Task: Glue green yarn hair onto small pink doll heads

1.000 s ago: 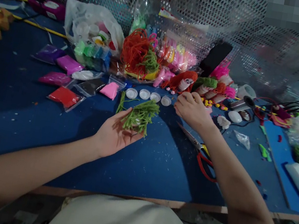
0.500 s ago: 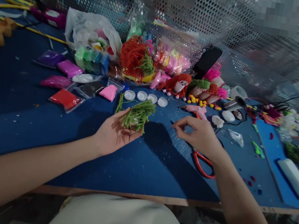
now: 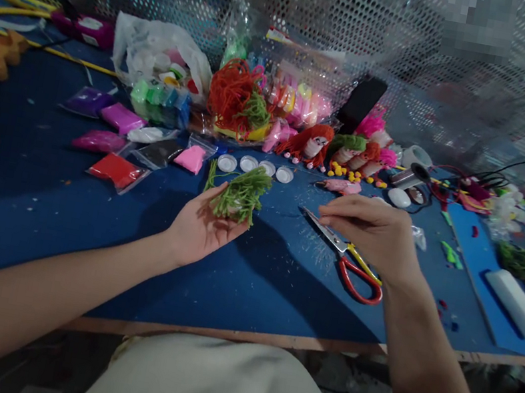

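Observation:
My left hand (image 3: 199, 226) lies palm up over the blue table (image 3: 39, 198) and cups a small head covered in green yarn (image 3: 241, 195). My right hand (image 3: 374, 233) hovers to the right of it, fingers drawn together and pointing left; I cannot make out whether anything is pinched in them. Directly under the right hand lie scissors (image 3: 336, 240) with red and yellow handles, blades pointing up-left. A pink glue gun (image 3: 340, 186) rests just beyond the right hand.
Bags of coloured clay (image 3: 114, 170) lie at the left, with several white lids (image 3: 248, 164) behind the green yarn. Orange yarn (image 3: 230, 92), yarn-haired dolls (image 3: 315, 143) and a dark phone (image 3: 360, 102) stand before the mesh wall. A white tube (image 3: 517, 306) lies far right.
My right hand drew back from the dolls at the far side toward me and now hovers over the scissors. The pink glue gun came into view. The left hand kept the green yarn head.

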Motion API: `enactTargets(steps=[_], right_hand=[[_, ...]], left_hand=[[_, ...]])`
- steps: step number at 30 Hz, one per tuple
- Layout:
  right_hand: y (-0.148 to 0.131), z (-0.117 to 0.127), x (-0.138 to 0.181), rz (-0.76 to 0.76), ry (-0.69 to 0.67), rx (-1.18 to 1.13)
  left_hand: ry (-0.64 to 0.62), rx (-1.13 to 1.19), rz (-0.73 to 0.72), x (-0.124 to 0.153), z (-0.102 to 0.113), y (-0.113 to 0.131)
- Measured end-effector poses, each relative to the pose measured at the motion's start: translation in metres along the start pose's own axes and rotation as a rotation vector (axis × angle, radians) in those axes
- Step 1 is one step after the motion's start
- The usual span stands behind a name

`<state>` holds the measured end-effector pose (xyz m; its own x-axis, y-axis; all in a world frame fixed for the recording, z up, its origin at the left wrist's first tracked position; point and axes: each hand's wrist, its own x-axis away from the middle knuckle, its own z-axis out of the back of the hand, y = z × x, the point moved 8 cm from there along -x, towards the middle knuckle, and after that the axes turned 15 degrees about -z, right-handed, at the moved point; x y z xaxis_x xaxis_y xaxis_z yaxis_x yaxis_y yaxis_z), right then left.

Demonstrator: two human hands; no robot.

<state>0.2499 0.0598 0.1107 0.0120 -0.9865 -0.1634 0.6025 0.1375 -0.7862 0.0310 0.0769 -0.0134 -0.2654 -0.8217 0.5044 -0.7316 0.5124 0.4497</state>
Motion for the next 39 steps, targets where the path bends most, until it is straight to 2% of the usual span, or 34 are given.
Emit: enactTargets(steps=[5,9,14,19,22,24,28,30,35,39], right_hand=[[0.039,-0.025,-0.008,0.067,-0.051,0.36],[0.06,-0.041,-0.009,0.225,-0.066,0.612],[0.06,-0.061,-0.002,0.283,-0.045,0.94],[0.053,-0.067,-0.002,0.24,-0.007,0.959],[0.053,-0.06,-0.006,0.197,0.041,0.893],[0.053,-0.052,-0.009,0.148,0.075,0.761],[0.065,-0.037,-0.015,-0.126,0.001,0.05],[0.067,-0.031,-0.016,-0.238,-0.029,-0.183],[0.043,-0.005,-0.007,-0.267,0.043,-0.252],[0.051,-0.003,0.006,-0.42,0.016,-0.437]], left_hand=[[0.018,-0.008,0.013,0.001,0.0,-0.001],[0.017,-0.01,0.006,0.001,0.0,0.0],[0.02,-0.009,0.0,0.001,-0.001,0.0],[0.004,-0.03,-0.015,0.001,-0.003,0.001],[-0.003,-0.035,-0.023,0.002,-0.003,0.001],[0.0,-0.034,-0.035,0.002,-0.003,0.002],[0.004,-0.03,-0.048,0.002,-0.003,0.003],[-0.002,-0.022,-0.045,0.001,-0.004,0.003],[-0.004,-0.006,-0.046,0.0,-0.002,0.004],[0.011,0.0,-0.054,-0.001,0.001,0.004]])
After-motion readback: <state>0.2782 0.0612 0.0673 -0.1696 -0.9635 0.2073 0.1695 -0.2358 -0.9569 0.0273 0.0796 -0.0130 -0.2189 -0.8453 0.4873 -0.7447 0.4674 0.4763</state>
